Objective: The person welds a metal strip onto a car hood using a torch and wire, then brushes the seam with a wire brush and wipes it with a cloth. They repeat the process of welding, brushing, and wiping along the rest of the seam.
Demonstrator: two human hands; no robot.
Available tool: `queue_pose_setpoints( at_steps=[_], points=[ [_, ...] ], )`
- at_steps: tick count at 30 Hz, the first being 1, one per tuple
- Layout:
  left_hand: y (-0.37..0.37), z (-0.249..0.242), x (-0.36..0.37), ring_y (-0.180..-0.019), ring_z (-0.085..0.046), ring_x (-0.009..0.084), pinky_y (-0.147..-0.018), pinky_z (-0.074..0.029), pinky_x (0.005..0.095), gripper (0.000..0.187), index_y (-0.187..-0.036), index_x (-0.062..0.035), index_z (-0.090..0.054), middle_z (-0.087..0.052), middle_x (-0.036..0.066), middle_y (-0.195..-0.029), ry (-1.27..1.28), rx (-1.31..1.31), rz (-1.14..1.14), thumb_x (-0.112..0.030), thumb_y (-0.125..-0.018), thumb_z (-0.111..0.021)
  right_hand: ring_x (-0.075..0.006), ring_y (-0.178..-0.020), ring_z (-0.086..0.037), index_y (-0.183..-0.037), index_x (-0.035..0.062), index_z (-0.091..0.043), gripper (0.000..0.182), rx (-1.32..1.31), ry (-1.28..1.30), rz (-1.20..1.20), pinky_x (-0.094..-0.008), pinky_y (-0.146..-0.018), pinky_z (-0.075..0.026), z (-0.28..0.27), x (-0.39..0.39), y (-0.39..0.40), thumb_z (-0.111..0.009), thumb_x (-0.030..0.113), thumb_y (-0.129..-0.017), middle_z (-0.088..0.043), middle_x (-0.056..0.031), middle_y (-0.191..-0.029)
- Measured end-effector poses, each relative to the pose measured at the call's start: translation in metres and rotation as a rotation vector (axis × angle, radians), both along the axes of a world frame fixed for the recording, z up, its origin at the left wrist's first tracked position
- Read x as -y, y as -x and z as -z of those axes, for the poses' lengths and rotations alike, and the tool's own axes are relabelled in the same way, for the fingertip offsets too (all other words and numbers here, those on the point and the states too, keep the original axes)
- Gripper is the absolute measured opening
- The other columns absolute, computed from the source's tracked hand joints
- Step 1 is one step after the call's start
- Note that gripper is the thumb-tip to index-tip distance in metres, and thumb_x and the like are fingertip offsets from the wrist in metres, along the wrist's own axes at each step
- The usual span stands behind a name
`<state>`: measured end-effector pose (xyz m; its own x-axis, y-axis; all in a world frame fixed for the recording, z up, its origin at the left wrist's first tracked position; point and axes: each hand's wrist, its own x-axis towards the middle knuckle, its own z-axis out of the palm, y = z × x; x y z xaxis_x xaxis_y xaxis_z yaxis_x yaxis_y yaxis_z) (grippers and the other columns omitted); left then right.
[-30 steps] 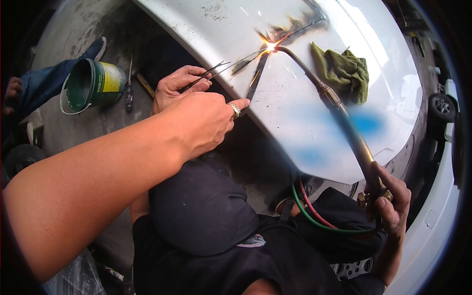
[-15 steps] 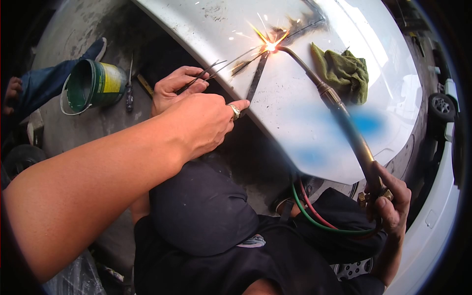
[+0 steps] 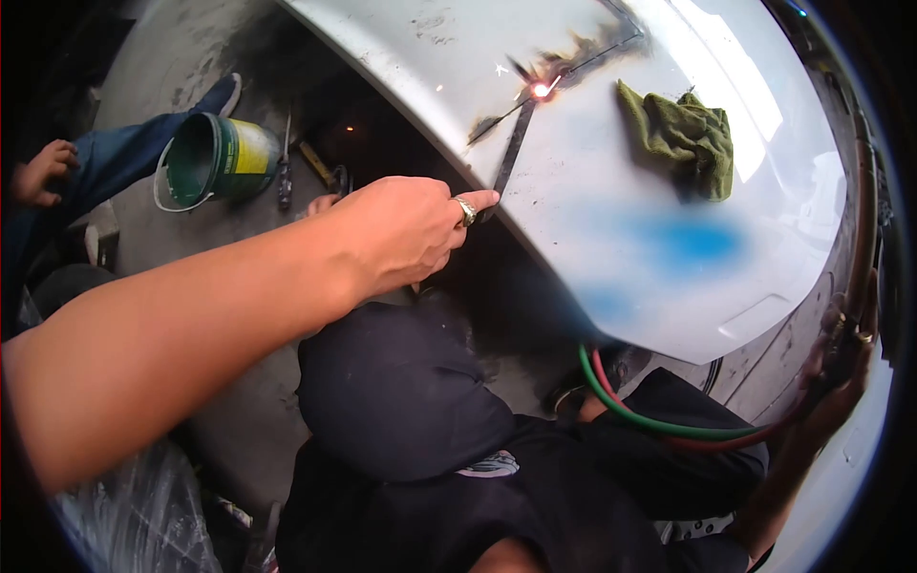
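The left hand (image 3: pixel 411 224) is held out at the edge of a white vehicle body panel (image 3: pixel 583 153), with one finger stretched forward and the others curled under. That finger, with a ring (image 3: pixel 465 211) worn behind it, is laid at the near end of a narrow dark metal strip (image 3: pixel 516 145). Whether the strip is pinched from below cannot be told, since the underside of the hand is hidden. The right hand is not seen.

From the fingertip, the strip is extended up the panel to a glowing spot (image 3: pixel 542 91) on a scorched seam (image 3: pixel 597 55). The end farthest from the glow is presumably chosen for coolness, and by the straight finger the strip is probably steadied. To the right of the grip, a crumpled olive-green cloth (image 3: pixel 688 134) is left on the panel, well apart from the glow, perhaps to be spared the heat.

Just behind the wrist, a co-worker's left hand (image 3: pixel 323 203) is mostly covered. Far to the right of the grip, what appears to be a torch (image 3: pixel 866 220) is held by that person's right hand (image 3: pixel 841 382), well away from the panel's glow; green and red hoses (image 3: pixel 659 427) are looped below. Left of the grip, a green bucket (image 3: pixel 222 162) is stood on the floor.
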<state>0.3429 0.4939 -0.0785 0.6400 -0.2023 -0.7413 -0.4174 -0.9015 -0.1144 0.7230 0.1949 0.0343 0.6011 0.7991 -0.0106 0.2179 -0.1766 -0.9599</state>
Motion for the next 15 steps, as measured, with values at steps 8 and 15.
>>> queue_pose_setpoints(
  at_steps=[8,15],
  points=[
    [-0.007,0.0,0.0,-0.111,-0.056,0.0104,-0.093,-0.048,0.0258,0.031,-0.126,-0.0143,-0.072,-0.051,-0.005,-0.155,-0.091,0.158,0.118,-0.022,-0.1,-0.057,-0.006,-0.053,-0.055,-0.141,-0.0096,-0.053,0.063,0.111,0.068,0.046,-0.0181,-0.039,-0.042,0.004,0.017,-0.035,-0.038,0.043,-0.111,-0.07,-0.0164,-0.12],
    [-0.002,-0.036,-0.017,-0.12,-0.055,0.0137,-0.098,-0.049,0.0267,0.034,-0.131,-0.0062,-0.066,-0.058,0.0,-0.142,0.145,0.425,-0.092,-0.018,-0.1,-0.058,-0.008,-0.043,-0.052,-0.138,-0.0099,-0.054,0.059,0.165,0.075,0.199,-0.0206,-0.036,-0.041,0.011,0.007,-0.008,-0.04,0.04,-0.111,-0.067,-0.0102,-0.092]
  ],
)
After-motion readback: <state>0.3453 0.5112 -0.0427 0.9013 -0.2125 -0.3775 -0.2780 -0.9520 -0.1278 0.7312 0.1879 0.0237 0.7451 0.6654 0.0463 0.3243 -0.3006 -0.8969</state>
